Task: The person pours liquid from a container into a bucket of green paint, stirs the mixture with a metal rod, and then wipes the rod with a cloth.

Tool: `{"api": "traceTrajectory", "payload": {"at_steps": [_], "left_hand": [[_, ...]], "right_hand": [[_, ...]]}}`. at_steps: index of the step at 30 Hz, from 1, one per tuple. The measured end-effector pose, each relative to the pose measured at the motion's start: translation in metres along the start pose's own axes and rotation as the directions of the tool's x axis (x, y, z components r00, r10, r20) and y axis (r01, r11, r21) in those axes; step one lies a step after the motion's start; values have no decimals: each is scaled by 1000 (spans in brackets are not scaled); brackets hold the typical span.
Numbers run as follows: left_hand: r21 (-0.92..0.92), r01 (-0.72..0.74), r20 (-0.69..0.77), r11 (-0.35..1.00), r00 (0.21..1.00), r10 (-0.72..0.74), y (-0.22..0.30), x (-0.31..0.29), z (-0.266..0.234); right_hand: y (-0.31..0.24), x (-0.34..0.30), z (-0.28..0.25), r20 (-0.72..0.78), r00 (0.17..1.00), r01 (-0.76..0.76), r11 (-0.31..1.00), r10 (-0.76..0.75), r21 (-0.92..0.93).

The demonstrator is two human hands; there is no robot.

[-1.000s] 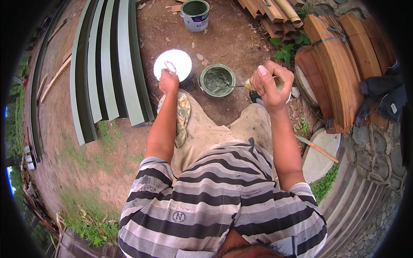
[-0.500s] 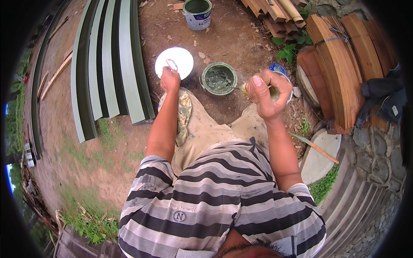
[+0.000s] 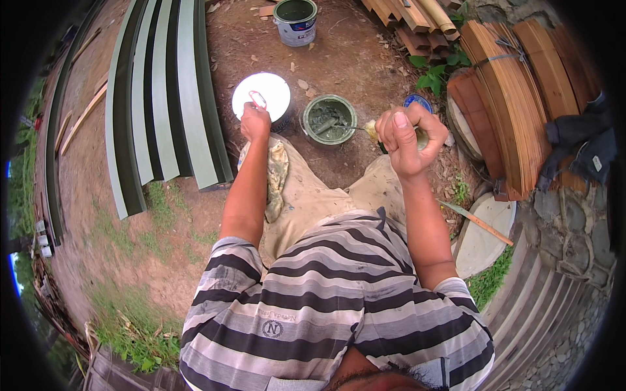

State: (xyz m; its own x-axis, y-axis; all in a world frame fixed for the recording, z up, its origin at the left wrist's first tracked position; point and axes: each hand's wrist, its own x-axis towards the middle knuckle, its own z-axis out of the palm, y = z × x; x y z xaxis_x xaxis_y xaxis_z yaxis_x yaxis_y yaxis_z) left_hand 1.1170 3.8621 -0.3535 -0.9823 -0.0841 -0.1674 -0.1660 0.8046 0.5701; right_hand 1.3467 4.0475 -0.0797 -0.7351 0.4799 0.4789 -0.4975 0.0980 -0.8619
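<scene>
Wrapping at 2 o'clock, your right hand (image 3: 414, 138) clenches what looks like a small roller (image 3: 328, 126), its head in the paint bucket (image 3: 354, 108) at 12, long axis pointing roughly 9. Likely light, stiff-stemmed, slippery when wet; hold its handle. Your left hand (image 3: 255, 122), over the white disc (image 3: 275, 89) at 11: grip unclear.

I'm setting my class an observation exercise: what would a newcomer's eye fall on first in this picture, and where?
Probably the bright white disc, above and left of centre, partly overlapped by the left hand. Next, the striped shirt across the lower middle and the long grey-green strips at upper left. Between that hand and the right hand, an open can of green paint stands out.
</scene>
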Motion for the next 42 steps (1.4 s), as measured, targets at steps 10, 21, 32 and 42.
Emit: {"api": "traceTrajectory", "payload": {"at_steps": [10, 21, 32, 42], "left_hand": [[-3, 12, 1, 1000, 1000, -12, 2, 0, 0], [-13, 0, -10, 1000, 1000, 0, -1, 0, 2], [-23, 1, 10, 1000, 1000, -1, 0, -2, -2], [-20, 6, 7, 1000, 1000, -6, -4, -2, -1]], "right_hand": [[-3, -2, -6, 70, 998, 4, 997, 1, -83], [7, 3, -3, 127, 991, 64, 993, -51, -97], [-13, 12, -10, 115, 993, -2, 994, -11, 109], [-2, 4, -17, 130, 992, -5, 994, -10, 112]]}}
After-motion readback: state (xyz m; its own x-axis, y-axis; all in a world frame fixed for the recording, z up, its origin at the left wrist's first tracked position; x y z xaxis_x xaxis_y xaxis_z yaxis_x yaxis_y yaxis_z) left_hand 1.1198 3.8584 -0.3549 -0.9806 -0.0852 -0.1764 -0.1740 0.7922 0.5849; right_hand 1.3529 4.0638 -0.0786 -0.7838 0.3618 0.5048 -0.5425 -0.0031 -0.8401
